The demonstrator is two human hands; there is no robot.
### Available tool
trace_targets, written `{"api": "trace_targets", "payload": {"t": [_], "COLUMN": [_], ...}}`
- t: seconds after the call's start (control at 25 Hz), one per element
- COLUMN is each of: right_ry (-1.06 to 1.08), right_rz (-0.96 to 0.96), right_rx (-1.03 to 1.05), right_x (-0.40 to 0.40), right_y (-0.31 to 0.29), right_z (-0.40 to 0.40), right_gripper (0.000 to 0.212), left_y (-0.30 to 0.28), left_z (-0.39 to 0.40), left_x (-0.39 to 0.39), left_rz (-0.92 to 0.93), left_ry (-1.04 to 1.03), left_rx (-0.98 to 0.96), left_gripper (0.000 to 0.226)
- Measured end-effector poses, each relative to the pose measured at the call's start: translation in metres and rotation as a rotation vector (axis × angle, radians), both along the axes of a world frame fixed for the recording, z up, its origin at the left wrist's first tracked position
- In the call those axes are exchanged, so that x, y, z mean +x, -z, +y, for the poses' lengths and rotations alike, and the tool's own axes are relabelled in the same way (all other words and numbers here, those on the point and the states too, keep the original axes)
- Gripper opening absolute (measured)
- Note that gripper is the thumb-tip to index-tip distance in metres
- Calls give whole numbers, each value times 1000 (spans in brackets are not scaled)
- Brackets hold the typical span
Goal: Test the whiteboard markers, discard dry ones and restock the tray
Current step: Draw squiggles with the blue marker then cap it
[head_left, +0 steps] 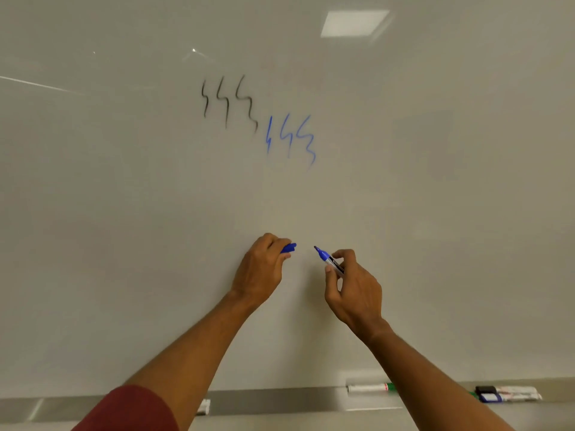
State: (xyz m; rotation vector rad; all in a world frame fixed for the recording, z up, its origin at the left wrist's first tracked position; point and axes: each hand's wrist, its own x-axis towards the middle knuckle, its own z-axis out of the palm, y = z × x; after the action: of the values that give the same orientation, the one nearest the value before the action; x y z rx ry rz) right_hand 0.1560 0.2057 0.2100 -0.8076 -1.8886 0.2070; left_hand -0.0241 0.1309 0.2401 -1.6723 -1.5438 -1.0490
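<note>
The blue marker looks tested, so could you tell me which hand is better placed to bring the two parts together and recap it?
Probably the left. The left hand grips the blue cap with its open end facing the bare tip of the blue marker, which the right hand can simply hold steady.

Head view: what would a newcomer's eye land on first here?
The two hands low at centre: the right hand holds an uncapped blue marker, the left hand its blue cap, a gap between them. Above, on the whiteboard, black squiggles sit up-left of blue squiggles.
</note>
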Motion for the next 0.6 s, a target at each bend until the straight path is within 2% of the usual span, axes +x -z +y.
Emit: {"api": "trace_targets", "payload": {"t": [0.2, 0.36, 0.6], "right_ry": [-95, -150, -169], "right_rz": [187, 346, 435], "right_rx": [29, 83, 149], "right_x": [-7, -13, -22], "right_y": [-49, -86, -123], "right_z": [7, 11, 19], "right_gripper": [31, 30, 30], "left_y": [-60, -95, -128], "left_z": [9, 11, 18], "left_x": [-14, -38, -59], "left_rz": [60, 86, 96], "left_ry": [-86, -189, -263], "left_rx": [241, 358, 447], "left_gripper": [29, 32, 32]}}
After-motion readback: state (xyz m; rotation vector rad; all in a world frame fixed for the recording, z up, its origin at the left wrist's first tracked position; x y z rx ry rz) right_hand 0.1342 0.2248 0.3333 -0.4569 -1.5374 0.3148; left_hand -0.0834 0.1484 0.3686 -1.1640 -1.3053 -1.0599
